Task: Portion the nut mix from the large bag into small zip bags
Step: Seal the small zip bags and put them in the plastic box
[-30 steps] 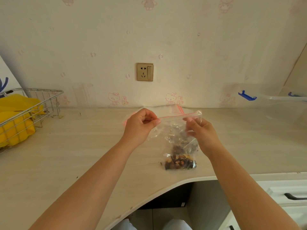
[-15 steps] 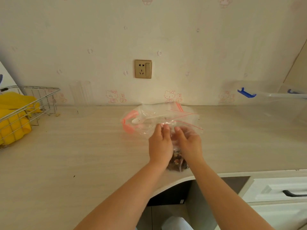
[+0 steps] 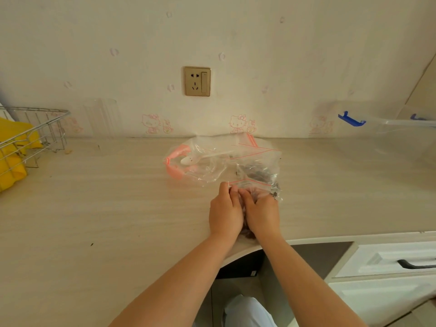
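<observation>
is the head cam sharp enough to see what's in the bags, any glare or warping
Head view: soft, even light with no hard shadows; the clear zip bags show pale sheen, so their contents read only as dark lumps. Wide-angle warp bends the counter edge. Both the left hand and the right hand are slightly soft.
</observation>
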